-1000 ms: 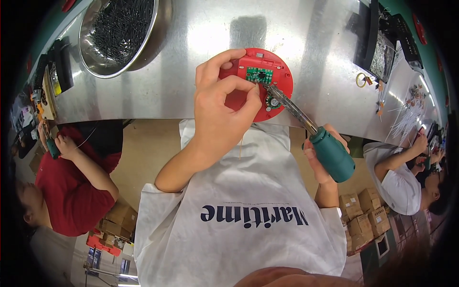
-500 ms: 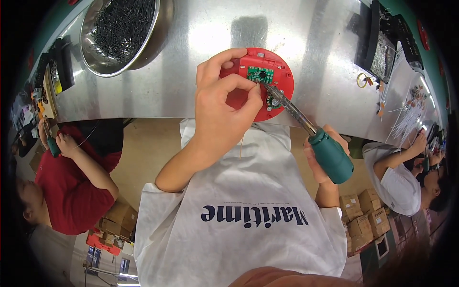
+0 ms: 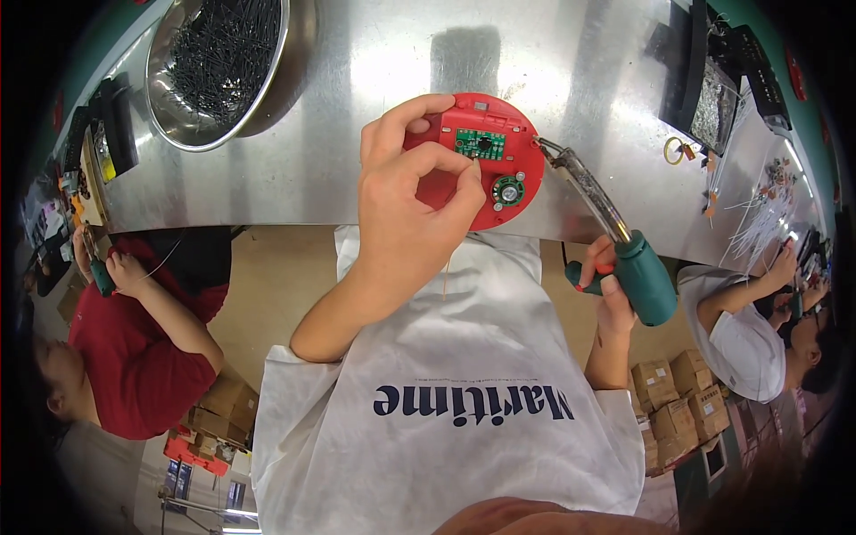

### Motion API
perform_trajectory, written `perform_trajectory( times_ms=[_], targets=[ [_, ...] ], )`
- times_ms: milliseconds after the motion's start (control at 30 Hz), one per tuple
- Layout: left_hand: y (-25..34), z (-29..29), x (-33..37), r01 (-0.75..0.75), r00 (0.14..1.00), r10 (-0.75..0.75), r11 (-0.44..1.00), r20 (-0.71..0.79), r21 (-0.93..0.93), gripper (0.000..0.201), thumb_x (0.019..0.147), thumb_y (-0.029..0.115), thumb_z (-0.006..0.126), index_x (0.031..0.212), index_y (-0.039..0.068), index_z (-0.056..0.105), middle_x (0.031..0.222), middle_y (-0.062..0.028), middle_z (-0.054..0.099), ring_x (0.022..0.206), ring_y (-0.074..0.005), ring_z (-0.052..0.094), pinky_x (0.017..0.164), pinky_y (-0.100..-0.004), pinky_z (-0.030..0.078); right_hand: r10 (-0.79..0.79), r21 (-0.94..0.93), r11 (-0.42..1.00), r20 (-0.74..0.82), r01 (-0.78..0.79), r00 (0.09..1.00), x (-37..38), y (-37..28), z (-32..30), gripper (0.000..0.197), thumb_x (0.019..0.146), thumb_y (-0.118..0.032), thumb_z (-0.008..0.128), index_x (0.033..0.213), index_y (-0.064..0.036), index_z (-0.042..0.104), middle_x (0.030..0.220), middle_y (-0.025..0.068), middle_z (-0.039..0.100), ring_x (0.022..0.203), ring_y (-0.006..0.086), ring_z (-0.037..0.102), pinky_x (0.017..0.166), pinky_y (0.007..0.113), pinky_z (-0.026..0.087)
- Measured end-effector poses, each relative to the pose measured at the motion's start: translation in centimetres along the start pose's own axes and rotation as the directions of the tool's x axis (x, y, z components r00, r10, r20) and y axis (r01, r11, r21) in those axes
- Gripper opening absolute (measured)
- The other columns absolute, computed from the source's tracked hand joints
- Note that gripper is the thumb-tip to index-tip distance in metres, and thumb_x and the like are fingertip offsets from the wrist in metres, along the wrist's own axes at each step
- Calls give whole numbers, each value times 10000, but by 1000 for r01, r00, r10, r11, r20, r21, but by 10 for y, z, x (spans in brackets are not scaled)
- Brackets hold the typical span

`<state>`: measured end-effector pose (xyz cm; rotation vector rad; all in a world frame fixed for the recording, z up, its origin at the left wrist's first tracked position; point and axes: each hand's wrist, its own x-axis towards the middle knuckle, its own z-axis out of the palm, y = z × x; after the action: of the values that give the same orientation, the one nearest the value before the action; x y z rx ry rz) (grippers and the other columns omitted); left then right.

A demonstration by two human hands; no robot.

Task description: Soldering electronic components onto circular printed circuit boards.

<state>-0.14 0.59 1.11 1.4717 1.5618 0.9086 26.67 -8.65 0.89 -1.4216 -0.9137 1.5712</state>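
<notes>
My left hand (image 3: 406, 192) is closed, its outer fingers on the rim of a red round plastic housing (image 3: 526, 160). Thumb and index finger pinch at the lower edge of a small green circuit board (image 3: 480, 144) set in the housing. What the tips pinch is mostly hidden; a thin wire (image 3: 447, 275) hangs below that hand. A second, round green part (image 3: 508, 191) sits lower right in the housing. My right hand (image 3: 610, 290) grips a soldering gun (image 3: 648, 278) with a green body. Its tip is near the housing's right rim, away from the board.
A metal bowl (image 3: 276, 76) of black wires stands on the steel table (image 3: 374, 53) at the far left. White wires (image 3: 758, 214) and a yellow ring (image 3: 674, 150) lie right. Co-workers sit on both sides, one in a red shirt (image 3: 143, 343). Cardboard boxes (image 3: 678, 401) stand below right.
The soldering gun's tip has moved off the circuit board, to the right. My right hand has shifted right with it. The housing and my left hand have moved slightly left.
</notes>
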Motion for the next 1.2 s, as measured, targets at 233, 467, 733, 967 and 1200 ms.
perform_trajectory(
  times_ms=[233,467,733,967,1200],
  targets=[
    [5,-2,1,14,1000,-14,1000,26,16,39,753,13,728,780,27,704,1282,-84,619,1107,-251,509,954,-363,456,-25,75,997,1,25,1000,1,1,-6,362,855,-252,669,1037,27,525,1075,198,553,664,181,562,609,319,450],
    [4,-6,5,11,996,-17,998,93,70,42,777,18,739,814,20,721,1285,-92,629,1104,-225,523,957,-342,453,-31,93,995,-20,33,999,6,3,-10,348,851,-201,621,1088,34,524,1090,198,535,681,187,555,630,305,449],
    [6,-44,25,-130,938,109,991,329,42,287,807,46,742,1079,18,656,1281,-137,596,1044,-282,566,932,-377,470,-67,226,967,-220,118,973,11,6,-12,360,836,-207,608,1080,39,509,1050,198,514,661,193,551,620,296,451],
    [8,-45,77,-512,796,303,798,524,317,505,765,193,818,1214,58,631,1069,-141,583,940,-344,613,812,-414,513,-105,357,914,-246,191,964,11,18,-13,288,864,-185,598,1046,26,527,1045,186,546,634,180,553,598,307,469],
    [-12,-93,242,-199,876,452,656,-168,728,683,858,405,691,1267,-115,520,1186,-328,591,1138,-436,569,965,-500,473,-101,398,890,-299,220,949,10,18,-10,256,896,-164,598,1049,31,534,1045,183,551,620,175,568,566,288,468]
  ],
)
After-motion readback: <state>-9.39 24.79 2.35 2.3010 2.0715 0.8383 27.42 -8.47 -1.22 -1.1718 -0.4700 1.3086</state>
